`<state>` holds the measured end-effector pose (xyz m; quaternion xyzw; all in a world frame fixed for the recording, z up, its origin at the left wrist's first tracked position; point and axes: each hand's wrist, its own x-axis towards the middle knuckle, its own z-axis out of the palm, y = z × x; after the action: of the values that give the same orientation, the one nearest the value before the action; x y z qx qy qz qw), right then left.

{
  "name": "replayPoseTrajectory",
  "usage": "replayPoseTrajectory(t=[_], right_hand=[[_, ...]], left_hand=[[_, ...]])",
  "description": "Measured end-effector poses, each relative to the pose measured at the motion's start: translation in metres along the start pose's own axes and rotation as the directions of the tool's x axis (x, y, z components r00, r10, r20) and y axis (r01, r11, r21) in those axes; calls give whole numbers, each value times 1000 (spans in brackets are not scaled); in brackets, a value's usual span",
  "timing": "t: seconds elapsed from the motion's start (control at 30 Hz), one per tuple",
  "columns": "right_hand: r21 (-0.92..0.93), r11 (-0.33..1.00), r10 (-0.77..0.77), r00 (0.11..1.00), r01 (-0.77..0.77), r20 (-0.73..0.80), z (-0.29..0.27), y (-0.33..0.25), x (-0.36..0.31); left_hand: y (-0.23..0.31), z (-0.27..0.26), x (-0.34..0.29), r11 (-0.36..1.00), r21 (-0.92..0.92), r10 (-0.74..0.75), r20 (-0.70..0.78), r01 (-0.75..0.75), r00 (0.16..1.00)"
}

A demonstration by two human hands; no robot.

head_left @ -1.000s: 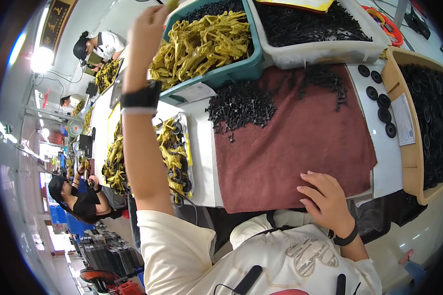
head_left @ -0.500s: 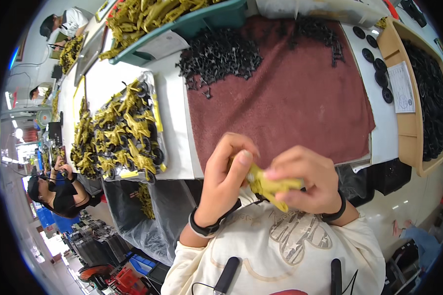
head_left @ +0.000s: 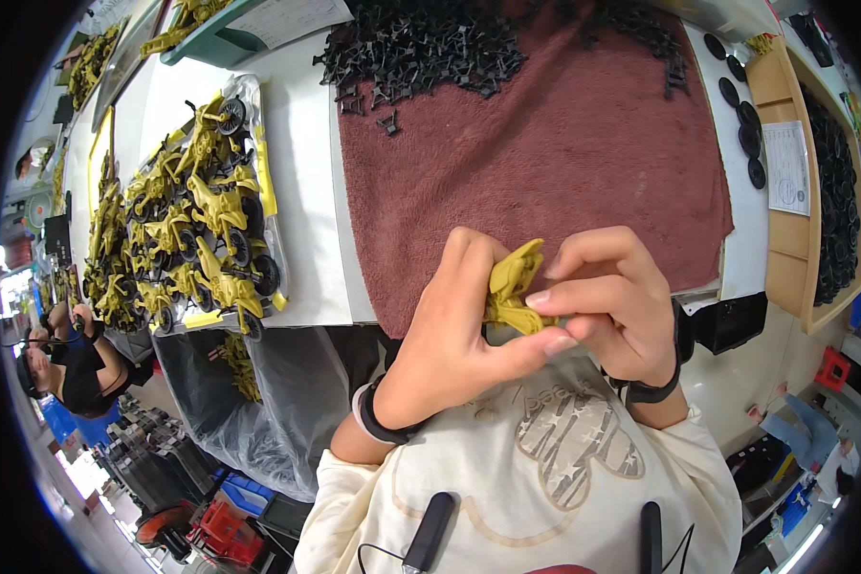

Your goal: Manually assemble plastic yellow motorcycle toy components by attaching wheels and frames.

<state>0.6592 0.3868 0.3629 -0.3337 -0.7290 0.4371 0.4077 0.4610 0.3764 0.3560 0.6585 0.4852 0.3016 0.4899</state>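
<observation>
1. The person's left hand point(head_left: 450, 340) was closed around a yellow plastic piece point(head_left: 513, 279), its fingers curled behind the piece and its thumb stretched out below it toward the right.
2. The right hand point(head_left: 617, 311) came in from the other side with bent fingers, the index fingertip touching the piece's right side; whether its thumb and fingers were pinching some smaller part could not be told.
3. The yellow piece stood tilted between the two hands, in front of the person's cream shirt point(head_left: 507, 478) and over the near edge of a maroon cloth point(head_left: 584, 182).
4. A heap of small black parts point(head_left: 430, 57) covered the cloth's far left corner, a few of them lying apart at its near side. A thinner scatter of black parts point(head_left: 641, 43) lay toward the far right.
5. Six loose black wheels point(head_left: 749, 142) lay in an uneven line just beside the cloth's right edge, near a tan box point(head_left: 815, 234) that held many more and bore a paper sheet point(head_left: 784, 167).
6. To the left, yellow toy motorcycles point(head_left: 218, 206) with black wheels lay close together on the white table point(head_left: 306, 210), and beyond them stood a teal bin point(head_left: 225, 40).
7. Farther left, a co-worker in black point(head_left: 86, 378) sat with raised hands.
</observation>
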Motion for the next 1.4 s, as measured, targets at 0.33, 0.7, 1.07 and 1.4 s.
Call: replayPoseTrajectory(t=[0.33,0.7,1.07,1.4], right_hand=[[-180,952,-263,962,247,-68,24,-4,15],[-78,989,-135,978,124,-160,31,-3,8],[-114,982,93,918,-148,-386,-5,5,-7],[80,953,300,885,-291,-356,19,13,23]], left_hand=[[-6,-9,-3,980,-126,150,-38,-154,988],[1,-8,-3,967,50,256,-216,-251,942],[-33,-37,-4,596,-758,-98,-394,-263,914],[-33,-33,-23,819,573,206,-268,-16,941]])
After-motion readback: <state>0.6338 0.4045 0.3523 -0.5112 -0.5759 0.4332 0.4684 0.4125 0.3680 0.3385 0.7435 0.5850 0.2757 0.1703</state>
